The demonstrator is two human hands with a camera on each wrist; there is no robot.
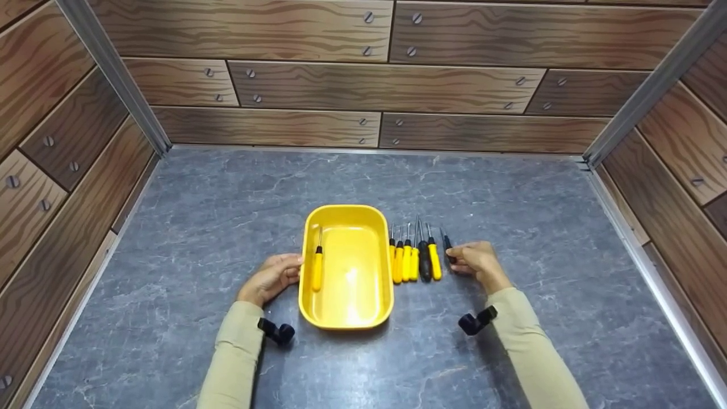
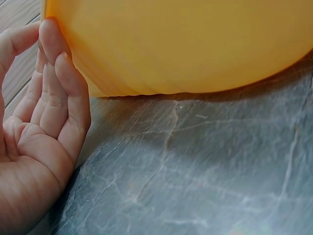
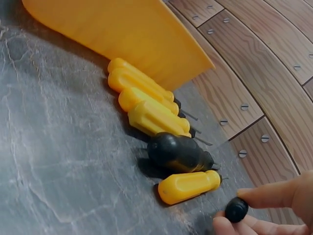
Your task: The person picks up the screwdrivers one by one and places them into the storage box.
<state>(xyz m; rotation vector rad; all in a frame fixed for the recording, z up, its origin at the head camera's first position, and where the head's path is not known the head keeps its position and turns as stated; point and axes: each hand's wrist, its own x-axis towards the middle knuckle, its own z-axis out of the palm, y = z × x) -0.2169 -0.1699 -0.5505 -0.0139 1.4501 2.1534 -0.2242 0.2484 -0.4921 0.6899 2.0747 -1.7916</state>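
While the left hand rests loose fingers against the yellow oblong plastic tray, the right hand pinches a slim black-handled metal screwdriver right of the tray, its long axis pointing forward

I am in a boxed-in work booth, more like a test station or lab set-up than a home or shop; what building holds it I cannot tell. Plank-patterned walls close off the far side and both flanks, with screw heads dotted over them. Grey metal posts stand at the far corners, and a metal strip edges my grey marbled worktop. The row of screwdrivers lends a workshop touch; small black devices sit at my sleeves.
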